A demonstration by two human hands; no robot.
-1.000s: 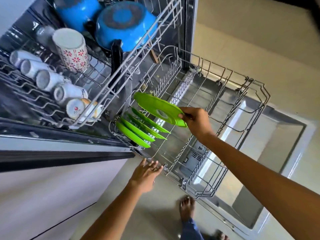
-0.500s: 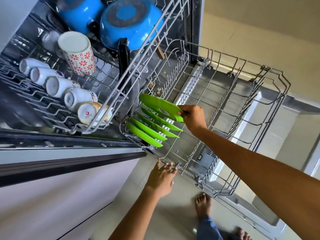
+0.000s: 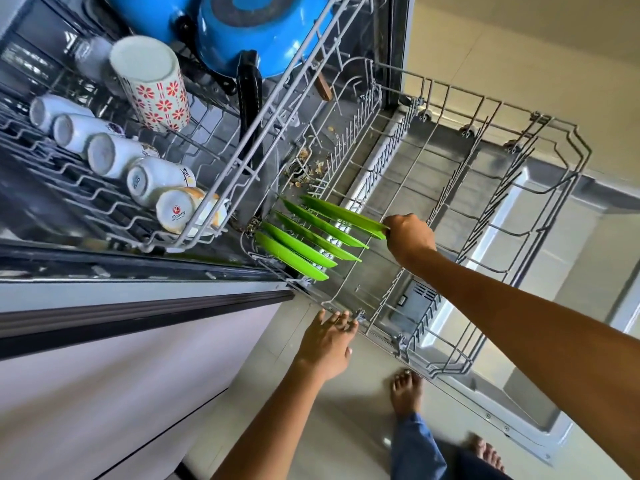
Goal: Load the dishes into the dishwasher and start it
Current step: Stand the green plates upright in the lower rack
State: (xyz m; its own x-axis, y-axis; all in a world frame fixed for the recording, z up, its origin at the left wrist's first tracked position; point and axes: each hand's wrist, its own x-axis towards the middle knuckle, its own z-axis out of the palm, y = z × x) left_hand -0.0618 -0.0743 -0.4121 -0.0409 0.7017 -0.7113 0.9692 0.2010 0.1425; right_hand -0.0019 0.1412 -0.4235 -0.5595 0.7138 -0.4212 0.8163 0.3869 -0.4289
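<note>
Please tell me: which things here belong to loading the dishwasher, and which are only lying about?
Belong to the job:
right hand, gripping a green plate
four more green plates
lower rack
left hand, open by the rack's edge
cups, floral mug, blue pots in the upper rack

Lying about:
food crumbs on the tub floor

right hand [image 3: 408,239] has lowered the green plate [image 3: 343,216] — now slotted upright.
</note>
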